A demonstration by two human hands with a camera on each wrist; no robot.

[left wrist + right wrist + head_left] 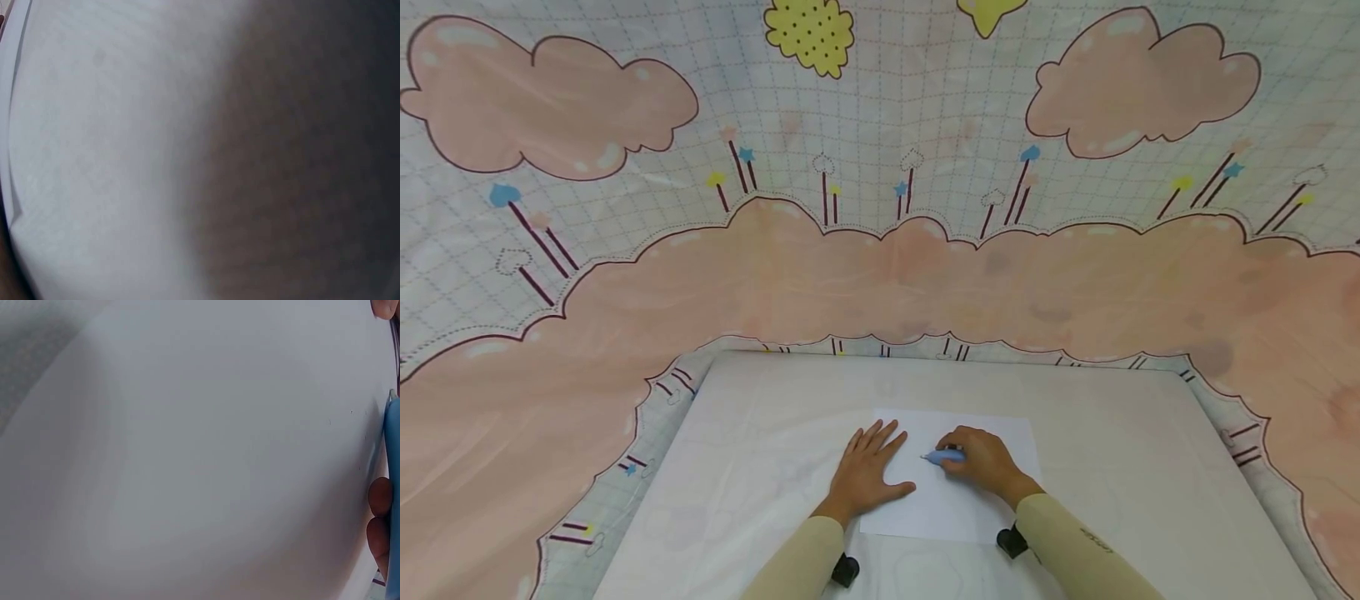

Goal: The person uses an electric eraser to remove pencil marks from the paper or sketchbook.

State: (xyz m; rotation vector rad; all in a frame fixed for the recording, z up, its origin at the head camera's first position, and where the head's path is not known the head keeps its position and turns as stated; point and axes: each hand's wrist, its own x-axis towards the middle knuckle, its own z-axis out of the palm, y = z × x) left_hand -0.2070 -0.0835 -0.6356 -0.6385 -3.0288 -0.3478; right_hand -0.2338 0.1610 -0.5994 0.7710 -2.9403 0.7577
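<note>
A white sheet of paper [955, 517] lies on the white tabletop. My left hand [865, 475] rests on its left part, fingers spread and thumb pointing right. In my right hand [988, 462] I hold a thick blue pen-shaped tool [945, 456], its narrow tip pointing left over the paper; whether the tip touches is unclear. The right wrist view shows the blue tool [392, 481] at the edge, with fingertips [379, 499] against it. A few tiny dark marks dot the paper [250, 425] there. The left wrist view is mostly blurred.
The white table [737, 467] extends around the paper. Below the sheet, faint outlines show on a pale surface [940, 575]. A cloth [880, 283] printed with clouds hangs behind and around the table. Black wrist devices [846, 571] sit under both forearms.
</note>
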